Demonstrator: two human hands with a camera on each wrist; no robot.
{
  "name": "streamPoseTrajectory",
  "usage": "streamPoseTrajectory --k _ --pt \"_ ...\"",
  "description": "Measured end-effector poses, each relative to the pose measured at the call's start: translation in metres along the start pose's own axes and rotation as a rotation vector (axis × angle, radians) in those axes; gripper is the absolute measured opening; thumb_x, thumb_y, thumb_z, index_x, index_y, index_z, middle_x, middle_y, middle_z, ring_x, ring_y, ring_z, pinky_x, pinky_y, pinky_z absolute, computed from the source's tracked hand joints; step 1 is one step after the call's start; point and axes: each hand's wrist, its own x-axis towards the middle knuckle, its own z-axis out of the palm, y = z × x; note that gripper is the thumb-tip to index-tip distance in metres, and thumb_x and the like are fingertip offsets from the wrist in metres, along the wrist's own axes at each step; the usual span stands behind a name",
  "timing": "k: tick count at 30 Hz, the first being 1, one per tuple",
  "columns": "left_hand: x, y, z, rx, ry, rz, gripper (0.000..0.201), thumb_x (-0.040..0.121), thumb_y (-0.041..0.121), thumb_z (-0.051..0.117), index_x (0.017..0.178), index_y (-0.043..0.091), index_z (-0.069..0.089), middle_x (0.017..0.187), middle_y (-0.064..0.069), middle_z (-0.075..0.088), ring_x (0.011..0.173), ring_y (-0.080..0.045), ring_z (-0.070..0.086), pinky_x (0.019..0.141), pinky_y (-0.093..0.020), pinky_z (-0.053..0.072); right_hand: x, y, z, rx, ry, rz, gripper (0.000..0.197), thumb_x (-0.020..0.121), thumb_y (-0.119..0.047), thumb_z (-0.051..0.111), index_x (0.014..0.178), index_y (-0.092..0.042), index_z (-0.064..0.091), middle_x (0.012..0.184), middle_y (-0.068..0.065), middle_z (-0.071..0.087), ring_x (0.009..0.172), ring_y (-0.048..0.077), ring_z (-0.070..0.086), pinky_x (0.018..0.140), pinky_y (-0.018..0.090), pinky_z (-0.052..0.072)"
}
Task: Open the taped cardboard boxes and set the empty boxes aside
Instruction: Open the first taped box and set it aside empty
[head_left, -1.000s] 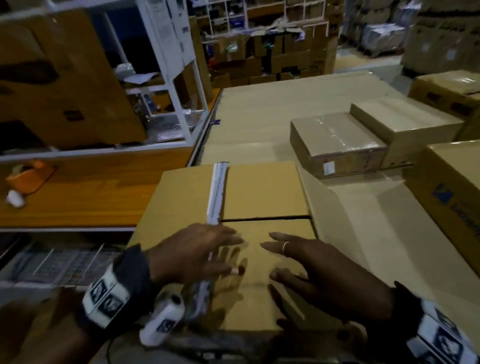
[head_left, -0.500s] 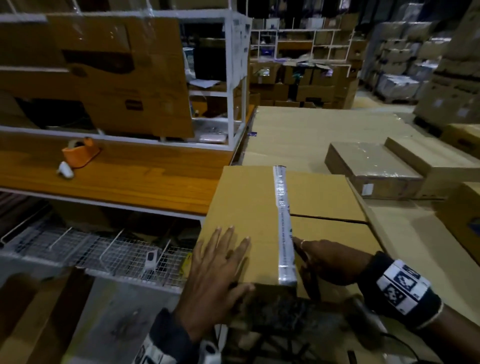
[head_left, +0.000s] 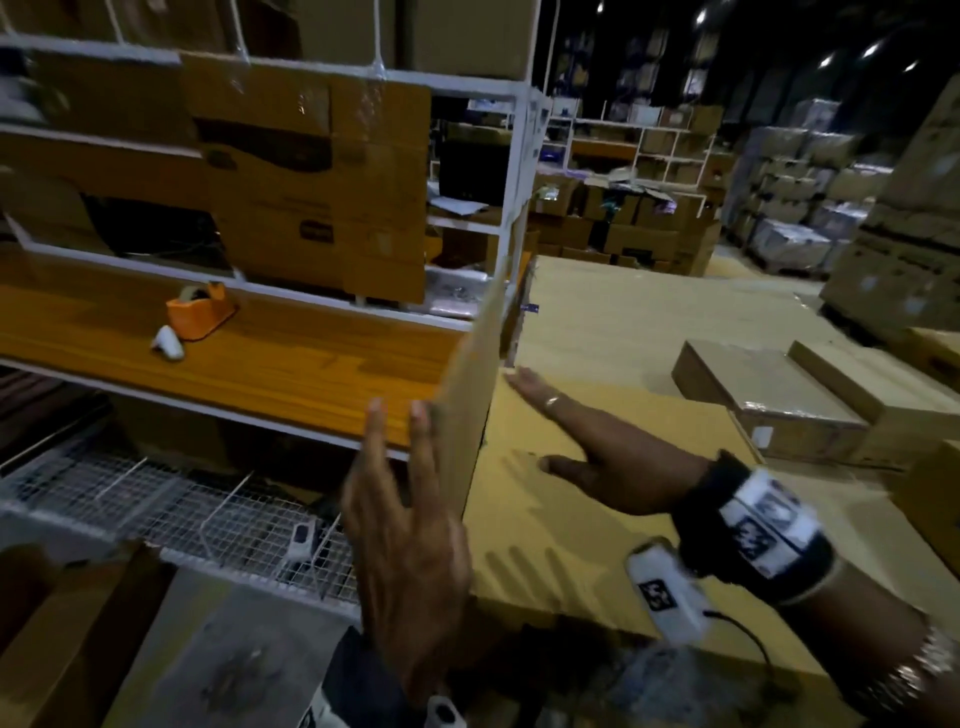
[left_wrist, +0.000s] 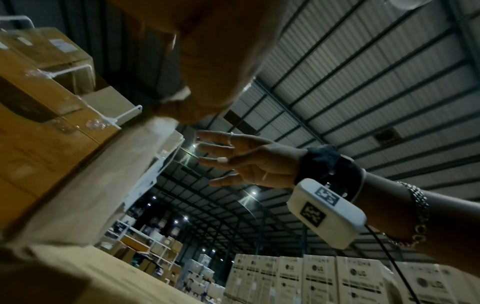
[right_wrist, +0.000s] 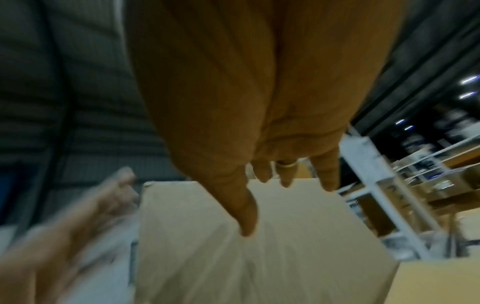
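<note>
A large cardboard box (head_left: 571, 545) sits in front of me. Its left flap (head_left: 475, 415) stands upright, seen edge-on. My left hand (head_left: 405, 499) is on the flap's outer side, fingers straight and pointing up along it. On the flap's inner side my right hand (head_left: 597, 441) reaches over the box top with spread, straight fingers and holds nothing. The right wrist view shows the flap (right_wrist: 233, 257) below the right hand's fingers (right_wrist: 285, 179), with the left hand (right_wrist: 64, 216) blurred beside it. In the left wrist view the right hand (left_wrist: 241, 160) hovers next to the flap (left_wrist: 91, 185).
A wooden shelf (head_left: 311, 364) to the left carries an orange tape dispenser (head_left: 200, 312), with a wire rack (head_left: 182, 509) below it. Two taped boxes (head_left: 769, 400) lie on the cardboard-covered table (head_left: 649, 312) to the right. Another box (head_left: 935, 499) stands at the right edge.
The left flap, flat half a second ago, has swung upright. My left hand left the box top for the flap's outer face. My right hand stretched forward from the taped seam.
</note>
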Motion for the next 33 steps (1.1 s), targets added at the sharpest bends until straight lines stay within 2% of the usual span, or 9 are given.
streamPoseTrajectory --k 2,5,10,15,19,24,26,29,33 --pt "0.005 -0.008 -0.002 0.117 0.070 -0.043 0.100 0.077 0.011 0.076 0.161 0.011 0.021 0.166 -0.026 0.011 0.154 -0.043 0.009 0.122 -0.061 0.016 0.036 0.001 0.016 -0.058 -0.095 -0.077 0.085 0.102 -0.014 0.055 0.161 -0.038 -0.002 0.168 -0.016 -0.013 0.150 -0.003 -0.006 0.117 0.021 0.010" --pt "0.010 -0.028 0.009 0.314 -0.133 -0.038 0.093 0.084 0.038 0.070 0.160 0.013 0.022 0.167 -0.024 0.001 0.155 -0.041 -0.006 0.123 -0.061 0.001 0.083 0.015 0.037 -0.137 -0.252 -0.130 0.077 0.104 -0.008 0.050 0.162 -0.034 0.006 0.170 -0.010 -0.007 0.155 0.008 0.001 0.120 0.031 0.014" --pt "-0.007 -0.062 0.061 0.385 -0.509 -0.151 0.100 0.083 0.078 0.046 0.154 0.009 0.039 0.167 -0.024 0.008 0.155 -0.040 -0.007 0.123 -0.062 -0.001 0.137 0.047 0.073 -0.242 -0.392 -0.061 0.057 0.101 -0.008 0.055 0.155 -0.013 0.038 0.162 0.012 0.033 0.149 0.027 0.032 0.119 0.038 0.031" --pt "-0.025 -0.079 0.099 0.194 -0.695 -0.387 0.112 0.071 0.095 0.008 0.158 0.027 0.028 0.170 -0.011 0.003 0.156 -0.030 -0.014 0.125 -0.054 0.004 0.154 0.080 0.096 -0.251 -0.511 -0.078 0.039 0.097 -0.026 0.065 0.131 -0.007 0.061 0.141 0.011 0.058 0.129 0.028 0.054 0.099 0.038 0.047" --pt "-0.013 -0.084 0.105 0.059 -0.842 -0.395 0.099 0.079 0.090 0.023 0.158 0.030 0.021 0.169 -0.006 0.011 0.156 -0.028 -0.007 0.127 -0.047 0.005 0.160 0.102 0.092 -0.164 -0.504 -0.141 0.048 0.097 -0.035 0.064 0.141 -0.016 0.059 0.150 0.005 0.053 0.138 0.024 0.048 0.111 0.043 0.044" --pt "0.022 -0.089 0.111 -0.060 -0.897 -0.263 0.093 0.092 0.073 0.045 0.162 0.031 0.002 0.171 0.001 -0.003 0.157 -0.019 -0.007 0.127 -0.041 0.007 0.188 0.136 0.077 -0.191 -0.395 0.040 0.047 0.094 -0.035 0.067 0.136 -0.014 0.061 0.135 0.012 0.063 0.125 0.032 0.059 0.102 0.043 0.049" --pt "0.031 -0.092 0.118 -0.069 -0.915 -0.233 0.088 0.094 0.074 0.040 0.162 0.034 0.000 0.171 0.004 -0.002 0.157 -0.018 -0.002 0.126 -0.041 0.011 0.197 0.147 0.076 -0.219 -0.378 0.082 0.051 0.094 -0.034 0.068 0.139 -0.011 0.058 0.140 0.016 0.058 0.131 0.035 0.054 0.105 0.042 0.047" --pt "0.029 -0.095 0.131 -0.058 -0.925 -0.221 0.083 0.093 0.079 0.025 0.161 0.037 0.002 0.170 0.009 0.008 0.155 -0.014 0.014 0.123 -0.041 0.021 0.206 0.152 0.077 -0.222 -0.501 -0.016 0.056 0.096 -0.044 0.064 0.143 -0.015 0.055 0.166 0.015 0.023 0.154 0.029 0.019 0.118 0.043 0.032" --pt "0.022 -0.094 0.138 -0.077 -0.896 -0.248 0.086 0.085 0.084 0.010 0.160 0.042 0.000 0.169 0.015 0.009 0.154 -0.012 0.020 0.121 -0.041 0.027 0.209 0.162 0.084 -0.213 -0.456 -0.053 0.053 0.095 -0.046 0.065 0.137 -0.014 0.061 0.169 0.008 0.011 0.156 0.023 0.010 0.122 0.043 0.028"
